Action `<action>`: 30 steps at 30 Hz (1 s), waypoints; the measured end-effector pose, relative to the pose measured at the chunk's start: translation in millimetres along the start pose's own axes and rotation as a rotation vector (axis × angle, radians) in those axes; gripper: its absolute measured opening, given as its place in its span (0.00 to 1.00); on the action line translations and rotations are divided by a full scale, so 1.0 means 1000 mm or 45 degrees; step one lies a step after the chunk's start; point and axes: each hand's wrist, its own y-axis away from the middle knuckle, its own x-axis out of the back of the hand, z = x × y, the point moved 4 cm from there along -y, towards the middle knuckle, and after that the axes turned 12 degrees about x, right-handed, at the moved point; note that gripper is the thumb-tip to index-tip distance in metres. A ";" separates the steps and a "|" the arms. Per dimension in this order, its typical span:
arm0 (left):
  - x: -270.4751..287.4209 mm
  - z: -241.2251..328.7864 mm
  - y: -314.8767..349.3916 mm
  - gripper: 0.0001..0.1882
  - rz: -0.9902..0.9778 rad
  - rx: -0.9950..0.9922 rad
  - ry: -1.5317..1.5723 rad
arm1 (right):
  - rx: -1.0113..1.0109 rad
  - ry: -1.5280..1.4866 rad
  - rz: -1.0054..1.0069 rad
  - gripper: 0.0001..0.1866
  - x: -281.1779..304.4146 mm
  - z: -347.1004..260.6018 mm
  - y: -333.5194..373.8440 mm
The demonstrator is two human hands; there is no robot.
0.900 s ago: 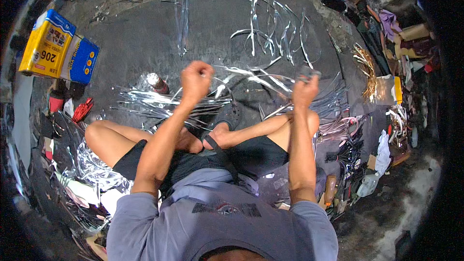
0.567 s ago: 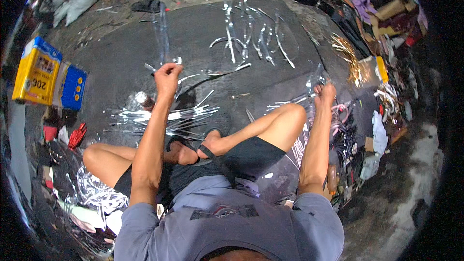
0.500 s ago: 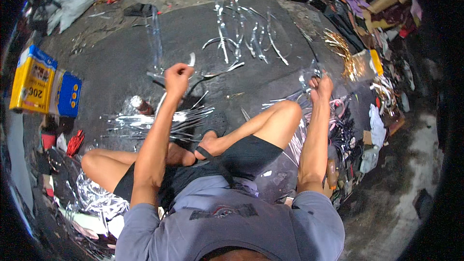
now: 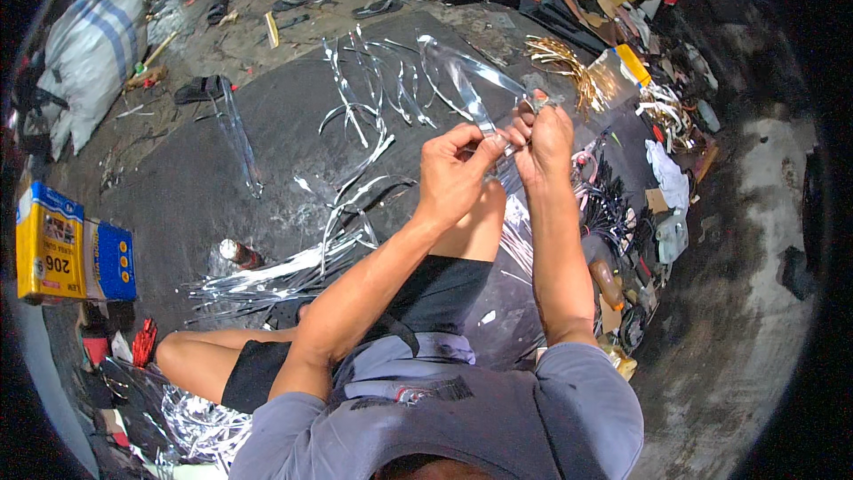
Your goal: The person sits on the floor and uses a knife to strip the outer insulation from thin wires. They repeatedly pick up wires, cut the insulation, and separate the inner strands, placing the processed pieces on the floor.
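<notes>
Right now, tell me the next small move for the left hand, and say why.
I'd ease the left hand slightly away from the right hand with the clear strip pinched: the two hands crowd together, partly hiding the strip, which also seems to bend back on itself beyond them.

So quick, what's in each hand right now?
Left hand: closed, pinching a shiny clear strip.
Right hand: closed on a small grey thing; can't tell what.
</notes>
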 end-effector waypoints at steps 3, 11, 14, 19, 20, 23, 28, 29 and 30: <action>-0.003 0.033 0.026 0.07 -0.300 -0.710 -0.680 | -0.171 -0.115 0.046 0.03 0.014 0.011 -0.023; -0.001 -0.028 0.132 0.05 -1.025 -0.444 -0.571 | 0.549 -0.098 0.410 0.06 0.120 -0.105 -0.120; 0.003 -0.089 0.159 0.05 -1.072 -0.007 -0.598 | 0.901 0.602 0.418 0.03 0.120 -0.184 -0.118; 0.007 -0.121 0.175 0.16 -1.079 0.008 -1.122 | 0.994 1.479 -0.155 0.16 0.068 -0.168 -0.066; 0.010 -0.114 0.165 0.15 -0.947 -0.012 -1.070 | 0.743 1.196 -0.337 0.19 0.066 -0.140 -0.042; 0.035 -0.099 0.128 0.22 -0.635 0.687 -0.687 | 0.400 1.021 -0.533 0.21 0.037 -0.053 0.016; 0.105 -0.031 0.097 0.27 0.069 0.286 0.387 | 0.144 0.601 -0.765 0.21 -0.017 0.041 0.081; 0.118 -0.022 0.101 0.26 0.203 0.214 0.471 | 0.122 0.591 -0.794 0.21 -0.024 0.053 0.085; 0.130 -0.015 0.106 0.25 0.314 0.114 0.566 | 0.082 0.617 -0.827 0.21 -0.027 0.062 0.087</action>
